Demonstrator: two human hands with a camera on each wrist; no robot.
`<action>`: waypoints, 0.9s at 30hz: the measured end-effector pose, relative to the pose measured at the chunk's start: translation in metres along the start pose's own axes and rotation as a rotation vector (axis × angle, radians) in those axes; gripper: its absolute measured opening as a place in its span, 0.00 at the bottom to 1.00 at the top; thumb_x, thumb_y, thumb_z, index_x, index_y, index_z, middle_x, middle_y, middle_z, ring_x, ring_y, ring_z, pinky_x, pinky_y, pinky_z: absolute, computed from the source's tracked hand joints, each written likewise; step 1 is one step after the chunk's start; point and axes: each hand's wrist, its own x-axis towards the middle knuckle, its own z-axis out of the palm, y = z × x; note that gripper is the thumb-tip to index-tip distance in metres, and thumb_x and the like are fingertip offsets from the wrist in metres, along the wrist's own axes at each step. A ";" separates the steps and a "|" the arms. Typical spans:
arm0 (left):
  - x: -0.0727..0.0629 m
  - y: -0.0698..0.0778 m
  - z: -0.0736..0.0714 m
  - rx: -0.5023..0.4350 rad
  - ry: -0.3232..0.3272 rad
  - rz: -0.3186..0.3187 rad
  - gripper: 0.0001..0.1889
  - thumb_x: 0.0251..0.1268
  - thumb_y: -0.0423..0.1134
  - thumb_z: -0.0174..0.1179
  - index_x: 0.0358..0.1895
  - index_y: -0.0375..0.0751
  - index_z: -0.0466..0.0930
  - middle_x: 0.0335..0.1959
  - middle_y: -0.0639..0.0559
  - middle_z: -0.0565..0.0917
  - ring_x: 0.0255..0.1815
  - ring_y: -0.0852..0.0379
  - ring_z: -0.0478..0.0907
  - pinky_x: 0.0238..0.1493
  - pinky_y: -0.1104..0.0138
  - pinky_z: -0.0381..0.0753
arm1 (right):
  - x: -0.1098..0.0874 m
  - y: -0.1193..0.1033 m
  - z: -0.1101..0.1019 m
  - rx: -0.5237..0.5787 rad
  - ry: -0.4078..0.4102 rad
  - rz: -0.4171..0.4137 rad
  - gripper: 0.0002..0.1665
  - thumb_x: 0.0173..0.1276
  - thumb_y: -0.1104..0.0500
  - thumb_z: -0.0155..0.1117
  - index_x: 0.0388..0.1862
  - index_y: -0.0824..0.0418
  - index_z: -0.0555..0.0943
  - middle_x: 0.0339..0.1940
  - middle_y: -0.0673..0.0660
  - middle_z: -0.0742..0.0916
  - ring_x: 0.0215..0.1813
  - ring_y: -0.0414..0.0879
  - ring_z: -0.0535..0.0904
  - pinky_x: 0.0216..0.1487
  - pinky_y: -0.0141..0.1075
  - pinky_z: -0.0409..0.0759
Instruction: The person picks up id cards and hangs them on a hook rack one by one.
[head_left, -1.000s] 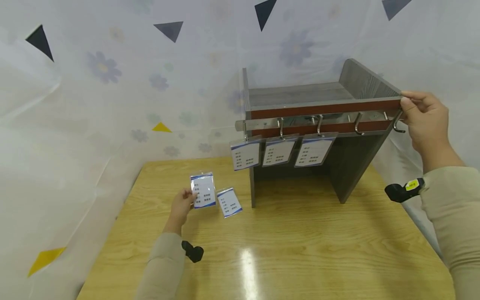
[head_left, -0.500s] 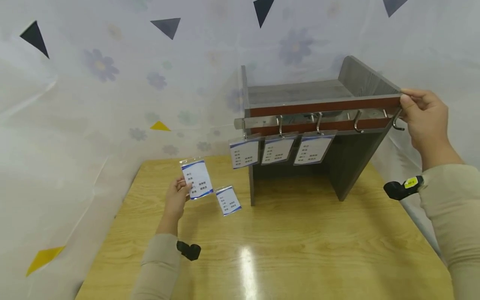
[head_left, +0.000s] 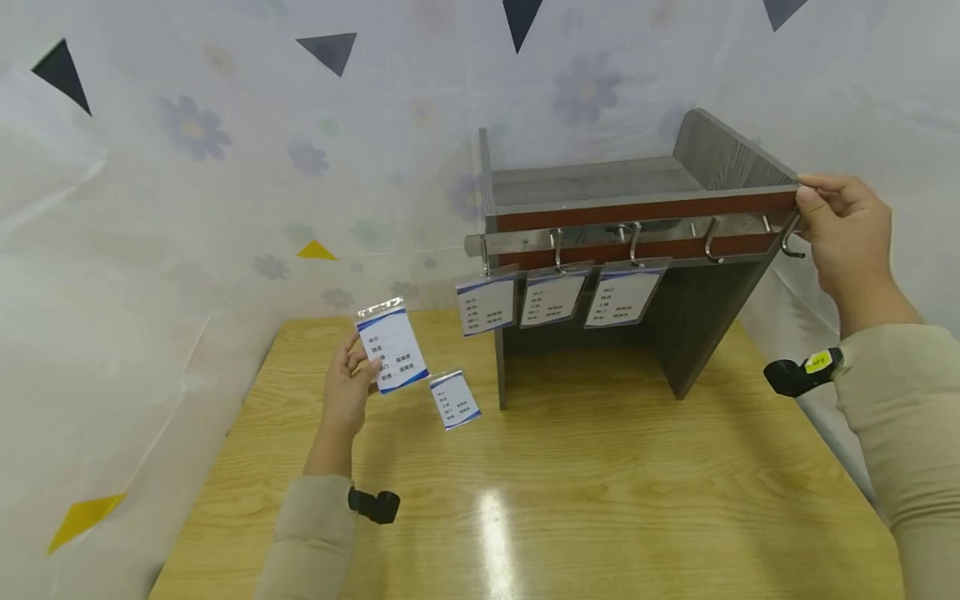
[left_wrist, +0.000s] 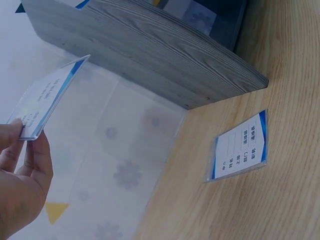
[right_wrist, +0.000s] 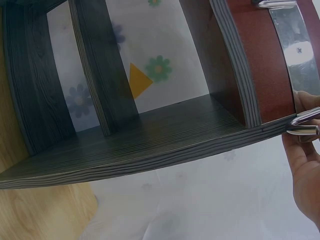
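In the head view my left hand (head_left: 349, 385) pinches a badge card (head_left: 393, 345) in a clear sleeve by its left edge, raised above the table. Thumb in front and fingers behind show in the left wrist view, where the held card (left_wrist: 47, 100) is seen at a slant. A second badge card (head_left: 454, 399) lies flat on the table just to its right. My right hand (head_left: 851, 237) grips the upper right corner of a grey wooden rack (head_left: 645, 202), beside the end hook (head_left: 789, 237). Three badge cards (head_left: 552, 297) hang from the rack's left hooks.
The rack stands on a wood-grain table (head_left: 600, 492) near the back. A metal rail (head_left: 525, 242) with hooks runs along its front; the hook (head_left: 711, 242) right of the hanging cards carries nothing. A patterned white sheet (head_left: 225, 208) covers the wall behind.
My left hand has lifted its badge card up and slightly left, away from the card on the table. My right hand keeps its grip on the rack corner.
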 end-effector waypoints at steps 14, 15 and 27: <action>-0.021 0.015 0.009 -0.061 -0.115 0.094 0.37 0.58 0.21 0.46 0.66 0.55 0.46 0.51 0.44 0.68 0.38 0.57 0.76 0.36 0.63 0.76 | 0.001 0.002 0.000 0.010 0.002 -0.014 0.11 0.52 0.66 0.62 0.37 0.65 0.79 0.29 0.52 0.81 0.26 0.38 0.79 0.28 0.24 0.75; -0.022 0.016 0.010 -0.075 -0.124 0.105 0.37 0.57 0.20 0.46 0.66 0.55 0.46 0.50 0.44 0.68 0.37 0.57 0.76 0.35 0.64 0.76 | 0.001 0.002 0.000 0.009 0.003 -0.016 0.11 0.52 0.66 0.62 0.37 0.65 0.79 0.29 0.52 0.81 0.26 0.38 0.79 0.28 0.24 0.75; -0.031 0.022 0.017 -0.175 -0.319 0.188 0.47 0.52 0.16 0.48 0.66 0.63 0.39 0.46 0.42 0.66 0.33 0.54 0.76 0.30 0.63 0.77 | 0.000 0.000 -0.002 0.010 -0.022 0.013 0.12 0.52 0.66 0.62 0.38 0.65 0.79 0.30 0.52 0.81 0.26 0.38 0.79 0.28 0.24 0.75</action>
